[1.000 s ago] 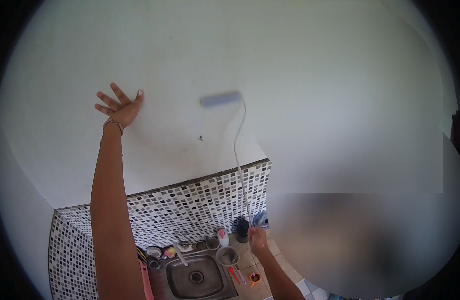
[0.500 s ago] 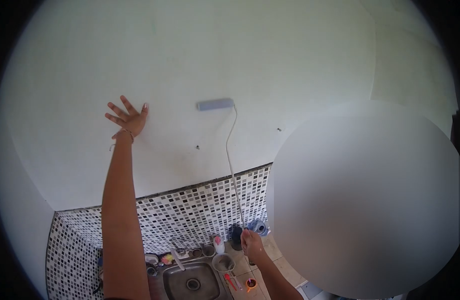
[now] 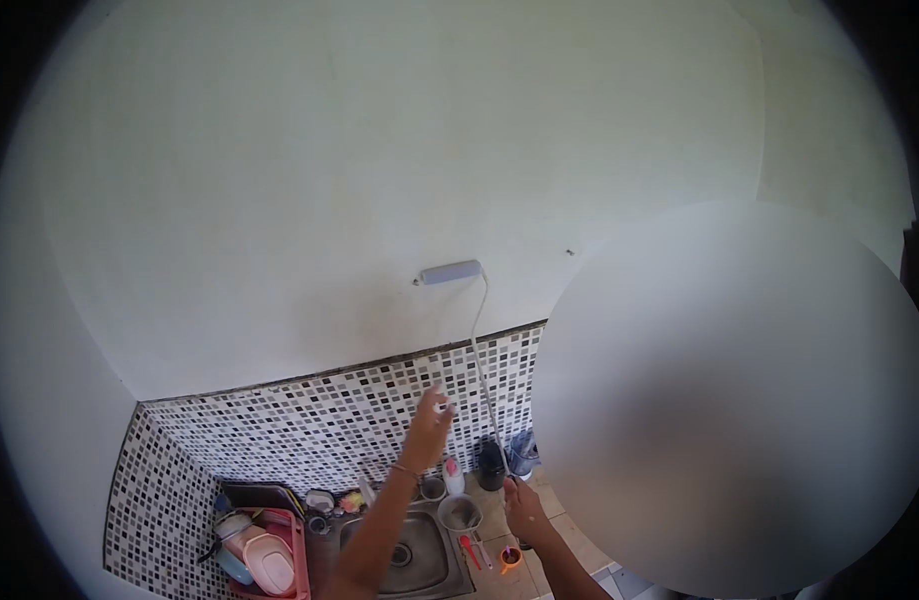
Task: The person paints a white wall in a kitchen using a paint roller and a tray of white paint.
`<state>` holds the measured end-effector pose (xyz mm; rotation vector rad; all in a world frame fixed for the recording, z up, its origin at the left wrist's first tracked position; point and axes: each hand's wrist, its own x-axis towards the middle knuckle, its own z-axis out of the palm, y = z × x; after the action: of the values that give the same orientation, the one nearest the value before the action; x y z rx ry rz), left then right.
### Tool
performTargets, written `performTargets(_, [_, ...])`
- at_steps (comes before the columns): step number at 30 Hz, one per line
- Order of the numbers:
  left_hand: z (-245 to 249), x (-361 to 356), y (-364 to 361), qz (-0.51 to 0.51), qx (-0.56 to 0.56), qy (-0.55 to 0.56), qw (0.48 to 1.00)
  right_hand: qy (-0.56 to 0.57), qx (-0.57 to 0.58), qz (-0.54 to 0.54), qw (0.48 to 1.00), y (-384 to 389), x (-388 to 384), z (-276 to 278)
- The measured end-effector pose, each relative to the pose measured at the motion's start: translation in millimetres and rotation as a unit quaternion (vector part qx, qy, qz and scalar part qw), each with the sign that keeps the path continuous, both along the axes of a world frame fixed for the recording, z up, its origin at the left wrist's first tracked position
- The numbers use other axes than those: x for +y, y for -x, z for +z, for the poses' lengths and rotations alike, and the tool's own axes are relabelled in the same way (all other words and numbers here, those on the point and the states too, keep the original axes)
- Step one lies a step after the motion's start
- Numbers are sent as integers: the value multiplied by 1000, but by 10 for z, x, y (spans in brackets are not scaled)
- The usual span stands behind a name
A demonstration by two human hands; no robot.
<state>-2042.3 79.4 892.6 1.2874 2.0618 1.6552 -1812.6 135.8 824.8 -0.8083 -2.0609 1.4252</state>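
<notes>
My right hand (image 3: pixel 524 515) is wrapped round the lower end of a paint roller's long thin handle. The paint roller (image 3: pixel 450 272), with a pale grey-blue sleeve, lies against the white wall (image 3: pixel 279 180) just above the tiles. In front of the mosaic tiles, my left hand (image 3: pixel 429 425) is off the painted wall, over the sink side. Its fingers are a little blurred and partly bent, with thumb and finger apart, and I see nothing in them. A bracelet circles that wrist.
Below is a steel sink (image 3: pixel 419 550). A grey bowl (image 3: pixel 460 513), a red spoon (image 3: pixel 470 551) and an orange cup (image 3: pixel 509 557) stand right of it. A pink dish rack (image 3: pixel 297 560) sits left. A small fixing (image 3: pixel 569 252) sticks out of the wall. A blurred disc hides the right side.
My left hand has left the wall and swung down and right towards the roller handle. The roller has moved down the wall, and my right hand has lowered slightly with it.
</notes>
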Motion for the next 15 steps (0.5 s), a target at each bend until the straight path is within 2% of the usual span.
performTargets(1, [-147,183,-79,-44,-37,-53,997,-1,1,-3,1000,25,-2,87])
performTargets(3, [179,404,-414,-34,-71,-43,996,-7,4,-4,1000,85,28,296])
performTargets(6, [457,918,-523,108,94,-42,989,-7,25,-6,1000,225,87,629])
performTargets(9, [969,965,-704,185,132,42,973,-33,36,-22,999,218,103,970])
performTargets(10, [962,973,-734,215,176,44,960,-28,30,-22,999,205,108,948])
performTargets(15, [213,760,-940,218,128,136,958,-5,-20,-23,1000,-4,-185,346])
